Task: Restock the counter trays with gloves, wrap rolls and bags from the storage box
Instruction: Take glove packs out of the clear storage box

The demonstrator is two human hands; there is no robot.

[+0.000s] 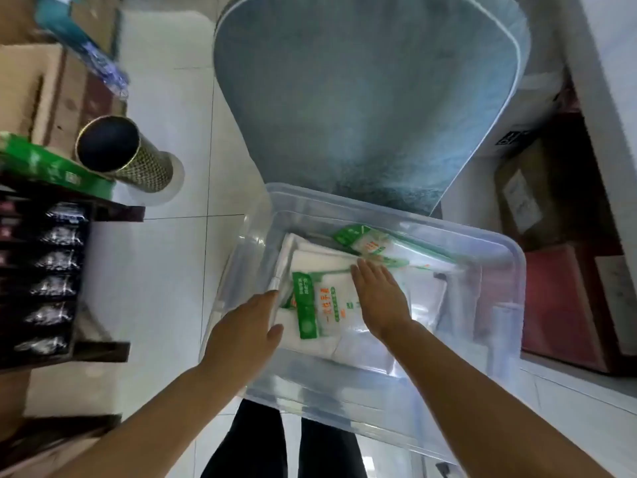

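Observation:
A clear plastic storage box (496, 250) stands on the floor below me, holding flat white packs with green labels. The top pack of gloves (327, 305) has a green strip and orange writing. My right hand (379, 298) lies flat on this pack, fingers straight and together. At the box's left wall my left hand (246, 334) reaches in with fingers open, touching the pack's left edge. A second green-labelled pack (362, 240) lies at the far side of the box. Contents on the box's right side are blurred.
A blue-grey chair seat (365, 98) stands just behind the box. At left, a dark rack of wrapped items (51, 284), a green box (48, 167) and a gold mesh cylinder (124, 155). Cardboard and red boxes (558, 305) sit at right. White tiled floor lies between.

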